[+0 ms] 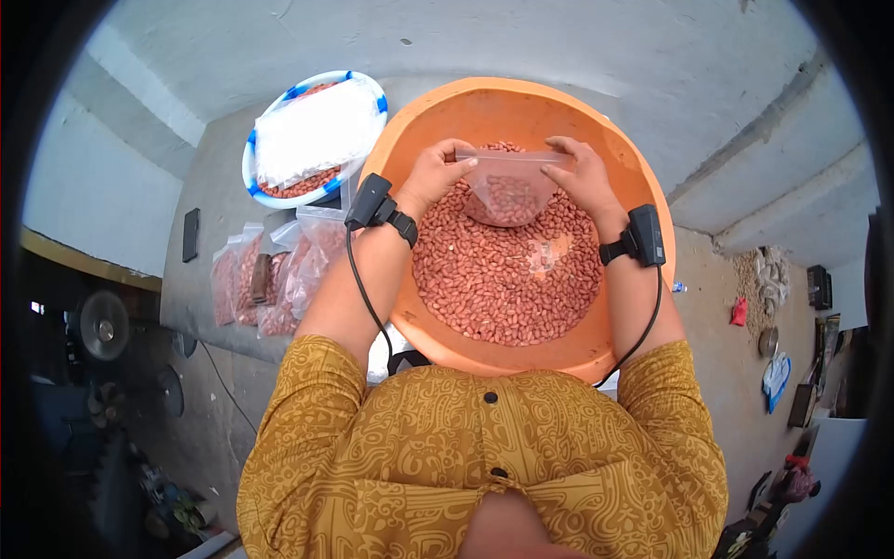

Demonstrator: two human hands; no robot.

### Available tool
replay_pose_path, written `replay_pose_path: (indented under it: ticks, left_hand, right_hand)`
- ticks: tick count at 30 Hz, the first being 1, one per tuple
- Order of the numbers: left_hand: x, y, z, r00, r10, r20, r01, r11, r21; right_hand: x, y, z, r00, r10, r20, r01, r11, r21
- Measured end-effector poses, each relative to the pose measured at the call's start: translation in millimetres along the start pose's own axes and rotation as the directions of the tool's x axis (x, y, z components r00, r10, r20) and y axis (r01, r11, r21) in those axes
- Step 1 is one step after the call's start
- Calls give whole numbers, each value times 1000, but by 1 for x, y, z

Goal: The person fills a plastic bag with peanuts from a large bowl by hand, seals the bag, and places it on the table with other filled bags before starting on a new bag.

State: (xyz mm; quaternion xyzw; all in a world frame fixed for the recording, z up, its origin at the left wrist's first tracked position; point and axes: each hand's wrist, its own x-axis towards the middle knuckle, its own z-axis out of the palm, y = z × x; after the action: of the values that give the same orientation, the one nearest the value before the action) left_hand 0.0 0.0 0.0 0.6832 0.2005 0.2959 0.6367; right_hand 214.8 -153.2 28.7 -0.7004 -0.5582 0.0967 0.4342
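A clear zip bag (510, 191) with reddish peanuts in its lower part is stretched between my hands, over the far side of a large orange basin (629, 168). My left hand (438, 173) pinches the bag's top left corner between thumb and fingers. At the top right corner, my right hand (583, 177) grips the same edge. Loose red-skinned peanuts (503, 279) cover the basin's floor below the bag. Among them, right of the middle, lies a small see-through piece (548, 253) whose kind I cannot make out.
Left of the basin lie several filled peanut bags (277, 275), with a small dark brown object (260, 278) on them. A blue-and-white basin (250, 168) holds peanuts under a stack of clear plastic bags (317, 135). A dark phone-like slab (191, 235) lies farther left. Cables hang from both wrist devices.
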Motion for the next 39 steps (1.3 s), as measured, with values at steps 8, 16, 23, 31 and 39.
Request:
replay_pose_path:
  ticks: [8, 16, 23, 31, 39]
  left_hand:
    - [-4, 5, 18, 995, -84, 50, 77, 989, 128]
    - [0, 3, 9, 992, 60, -110, -23, 950, 311]
    - [4, -6, -8, 960, 64, -272, 23, 952, 304]
    - [2, -6, -4, 991, -57, -118, 64, 996, 60]
    - [-1, -2, -1, 992, -98, 77, 105, 990, -94]
  right_hand:
    - [-11, -49, 16, 982, -150, 116, 187, 871, -455]
    - [-5, -17, -6, 995, -8, 103, 48, 917, -396]
    - [-3, 42, -29, 971, 240, -5, -240, 967, -83]
    - [-17, 8, 8, 939, 30, 344, -14, 999, -49]
    - [-10, 25, 38, 979, 171, 115, -193, 956, 221]
